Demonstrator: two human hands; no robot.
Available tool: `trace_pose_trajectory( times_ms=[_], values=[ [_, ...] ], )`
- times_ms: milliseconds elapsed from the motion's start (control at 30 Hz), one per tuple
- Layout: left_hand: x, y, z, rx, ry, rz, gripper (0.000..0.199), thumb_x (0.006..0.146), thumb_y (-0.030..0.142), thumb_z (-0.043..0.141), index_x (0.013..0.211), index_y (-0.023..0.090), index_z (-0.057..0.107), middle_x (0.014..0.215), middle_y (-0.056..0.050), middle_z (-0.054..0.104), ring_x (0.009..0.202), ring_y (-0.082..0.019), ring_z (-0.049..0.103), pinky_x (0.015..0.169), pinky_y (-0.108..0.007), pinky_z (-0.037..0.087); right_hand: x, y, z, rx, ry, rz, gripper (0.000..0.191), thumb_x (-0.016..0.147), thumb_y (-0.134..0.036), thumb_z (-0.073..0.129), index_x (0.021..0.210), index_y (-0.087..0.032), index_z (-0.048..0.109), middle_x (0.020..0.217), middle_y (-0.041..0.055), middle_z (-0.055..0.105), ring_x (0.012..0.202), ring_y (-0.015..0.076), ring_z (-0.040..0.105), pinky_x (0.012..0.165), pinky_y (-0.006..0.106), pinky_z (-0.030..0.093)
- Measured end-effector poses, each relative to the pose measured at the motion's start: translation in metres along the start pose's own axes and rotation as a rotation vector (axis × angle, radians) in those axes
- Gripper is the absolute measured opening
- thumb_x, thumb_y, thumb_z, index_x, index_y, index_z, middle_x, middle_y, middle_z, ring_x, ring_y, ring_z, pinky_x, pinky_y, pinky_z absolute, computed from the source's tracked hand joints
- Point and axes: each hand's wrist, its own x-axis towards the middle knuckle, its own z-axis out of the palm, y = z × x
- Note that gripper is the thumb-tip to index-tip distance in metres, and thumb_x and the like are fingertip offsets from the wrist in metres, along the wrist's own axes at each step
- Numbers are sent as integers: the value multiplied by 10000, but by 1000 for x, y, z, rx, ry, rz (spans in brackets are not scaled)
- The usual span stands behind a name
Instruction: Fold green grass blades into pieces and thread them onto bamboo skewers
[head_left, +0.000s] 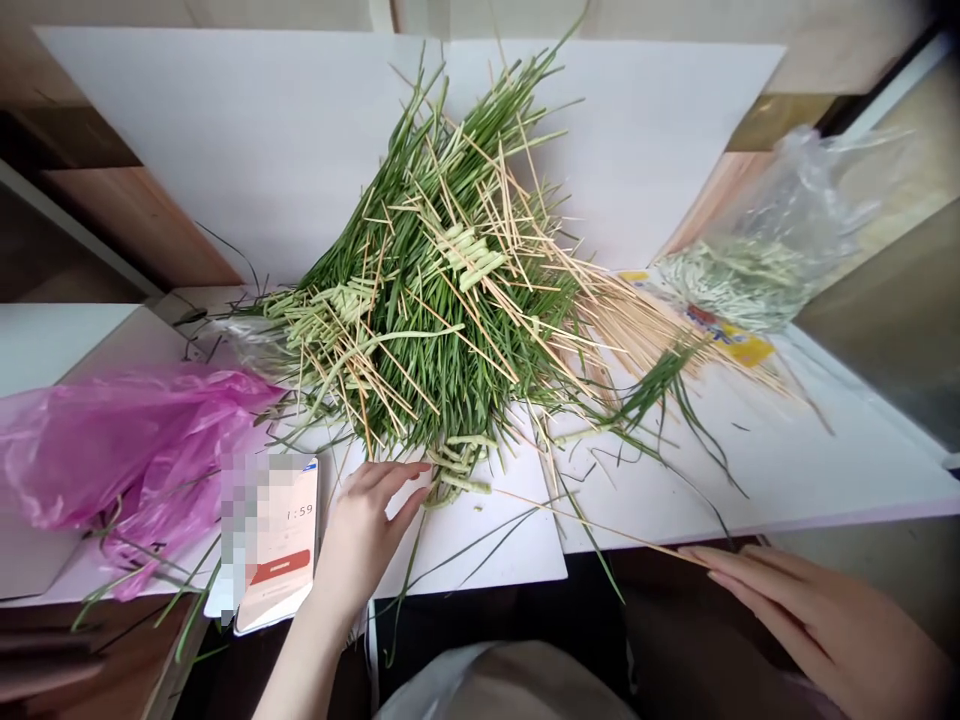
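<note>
A large heap of long green leaf blades [420, 270] lies on white boards, crossed by many thin wooden sticks. Pale woven leaf pieces [472, 255] rest on top of it. My left hand [371, 525] lies at the heap's near edge, its fingers apart and touching a pale woven strip [457, 470]. At the lower right is my right hand [795, 620], fingers extended. Its fingertips reach the end of a thin wooden stick [600, 525], but I cannot tell whether they grip it.
A phone [277, 540] showing 1:59 lies beside my left hand. To the left is a crumpled pink plastic bag [120, 460]. A clear bag of pale green pieces [750, 250] sits at the right, beside a spread of wooden sticks [637, 335]. Loose blades lie across the white boards.
</note>
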Motion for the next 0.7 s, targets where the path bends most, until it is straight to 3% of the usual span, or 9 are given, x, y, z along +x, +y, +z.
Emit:
trace_pose_trajectory(
  times_ms=[67, 200, 433, 533, 700],
  values=[
    [4, 4, 6, 40, -29, 64, 226, 991, 340, 604, 1145, 232, 730, 1049, -79, 754, 973, -269, 645, 875, -428, 526, -1, -8, 2, -88, -79, -62, 366, 1037, -419, 414, 1262, -450, 702, 1195, -67, 750, 979, 293, 759, 754, 447, 671],
    [11, 16, 16, 154, -108, 170, 212, 931, 254, 694, 1137, 260, 744, 1122, -74, 733, 998, -286, 611, 878, -450, 495, 7, -31, 4, -79, -98, -73, 337, 1052, -399, 418, 1215, -393, 713, 1148, -27, 767, 948, 285, 768, 726, 417, 686],
    [19, 21, 28, 214, -147, 175, 134, 928, 238, 686, 1039, 252, 758, 1062, -77, 749, 964, -304, 604, 823, -448, 462, -8, -52, 22, 152, -81, 91, 308, 1061, -380, 442, 1132, -335, 738, 1090, 21, 784, 928, 267, 778, 754, 359, 695],
    [23, 19, 28, 19, -105, 80, 115, 948, 294, 659, 976, 232, 751, 991, -63, 763, 941, -281, 613, 848, -429, 462, -21, -58, 34, 268, -58, 156, 286, 1059, -349, 463, 1128, -332, 740, 1115, 19, 780, 965, 238, 771, 826, 305, 672],
    [33, 29, 24, -652, -158, -343, 287, 909, 474, 674, 962, 201, 746, 933, -49, 743, 814, -197, 635, 726, -304, 491, -19, -79, 38, 414, 22, 145, 278, 1020, -277, 495, 1033, -304, 771, 983, -17, 805, 849, 191, 792, 749, 191, 651]
  ],
)
